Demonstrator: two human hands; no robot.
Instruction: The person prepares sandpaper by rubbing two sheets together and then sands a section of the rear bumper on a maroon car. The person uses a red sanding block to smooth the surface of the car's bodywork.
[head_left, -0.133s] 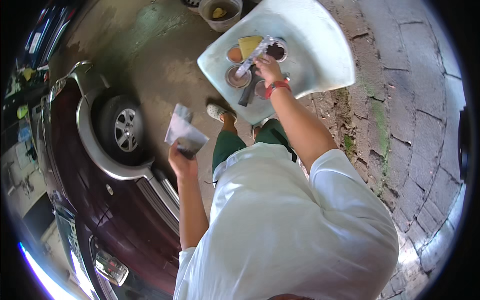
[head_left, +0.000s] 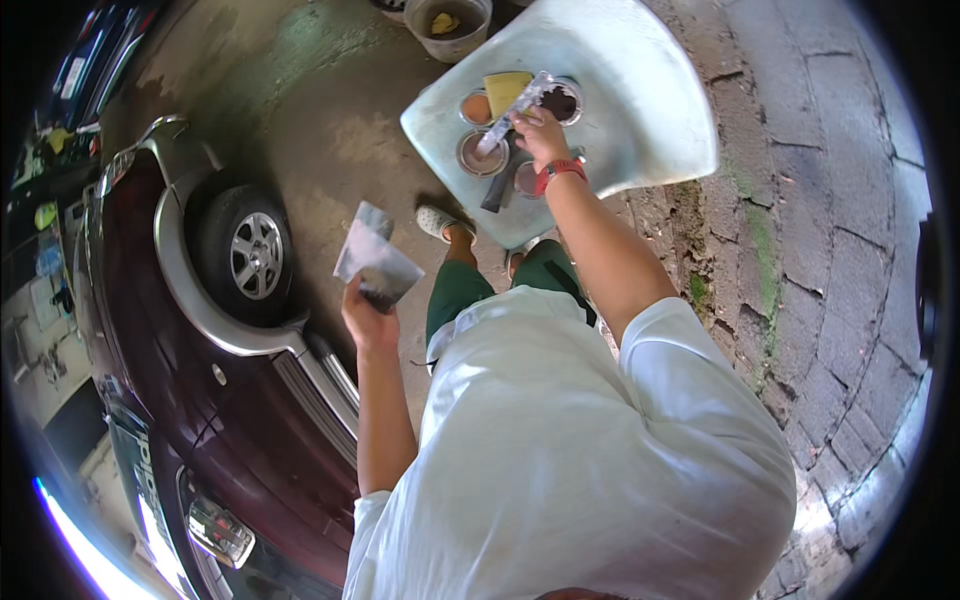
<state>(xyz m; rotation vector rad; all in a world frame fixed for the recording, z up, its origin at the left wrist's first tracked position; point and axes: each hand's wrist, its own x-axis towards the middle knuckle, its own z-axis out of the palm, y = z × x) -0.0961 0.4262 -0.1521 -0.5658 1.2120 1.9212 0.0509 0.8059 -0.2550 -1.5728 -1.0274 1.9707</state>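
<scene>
My left hand [head_left: 368, 318] is closed on a thin, see-through plastic pouch [head_left: 378, 258] with a dark lower corner, held up beside the car. My right hand [head_left: 540, 138], with a red watch [head_left: 558, 174] at the wrist, reaches over a pale plastic seat [head_left: 640, 130]. Its fingers close on a long translucent plastic strip [head_left: 508, 118] slanting across the tubs. Around it stand a tub of orange stuff [head_left: 477, 107], a tub of dark crumbs [head_left: 563, 101] and a tub of pinkish stuff [head_left: 483, 153]. Another tub [head_left: 527, 181] is partly under my wrist. A yellow sponge-like piece [head_left: 507, 90] and a dark flat handle [head_left: 495, 193] lie among them.
A maroon car [head_left: 200, 400] with a silver-rimmed wheel [head_left: 257, 255] stands close on my left. A bucket [head_left: 447, 42] of murky water holding something yellow sits beyond the seat. Rough stone paving [head_left: 810, 250] runs along the right. My clogs [head_left: 440, 222] are near the seat's edge.
The view has shifted slightly, so the seat and tubs sit a little farther right. The pouch in my left hand is turned slightly. Both hands keep their hold.
</scene>
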